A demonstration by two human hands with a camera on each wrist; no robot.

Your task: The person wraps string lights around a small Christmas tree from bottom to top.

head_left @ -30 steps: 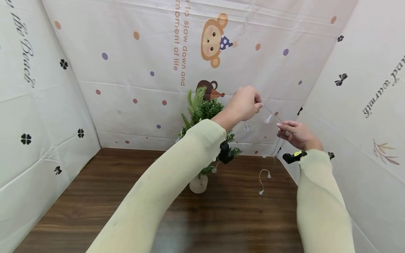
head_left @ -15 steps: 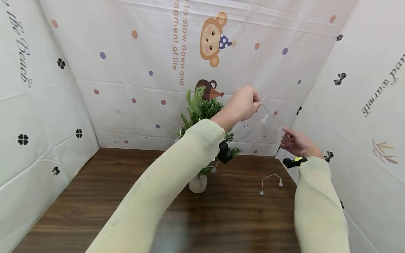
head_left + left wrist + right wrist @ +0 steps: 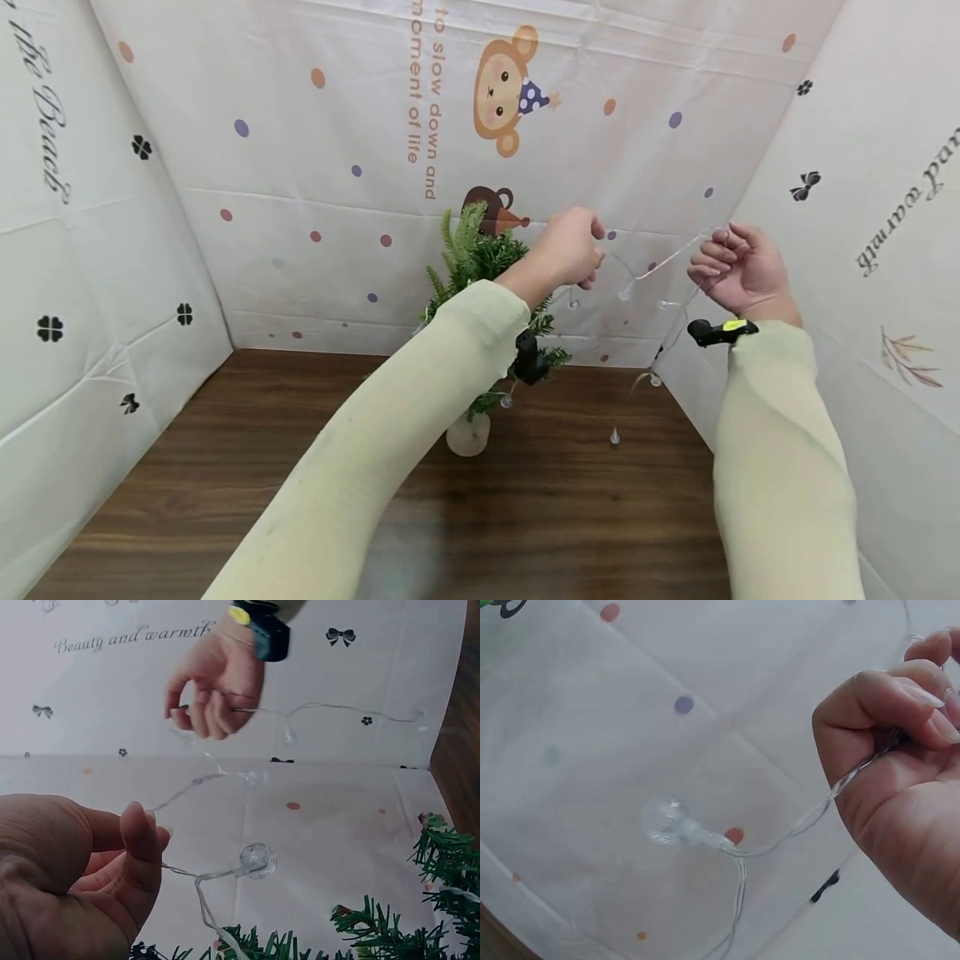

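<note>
A string of fairy lights with clear round bulbs [image 3: 625, 294] runs between the two hands. My left hand [image 3: 567, 247] is beside the top of a small artificial Christmas tree [image 3: 487, 260], its thumb and finger pinching the wire; in the left wrist view a bulb [image 3: 257, 860] hangs just past the fingertips. My right hand [image 3: 744, 268] is raised to the right, palm up, fingers curled round the wire. More wire and bulbs dangle below it, one bulb [image 3: 666, 820] close by in the right wrist view. The left sleeve covers part of the tree.
The tree's pale round base [image 3: 468, 435] stands on a dark wooden table [image 3: 555, 517]. Another bulb [image 3: 506, 401] hangs on the lower branches, and one [image 3: 615, 437] shows low over the table. Printed cloth walls [image 3: 300, 158] enclose the back and both sides.
My right hand dipped slightly, then rose up and right, drawing the light string out and lifting its loose end. The left hand has shifted slightly left and stays beside the tree.
</note>
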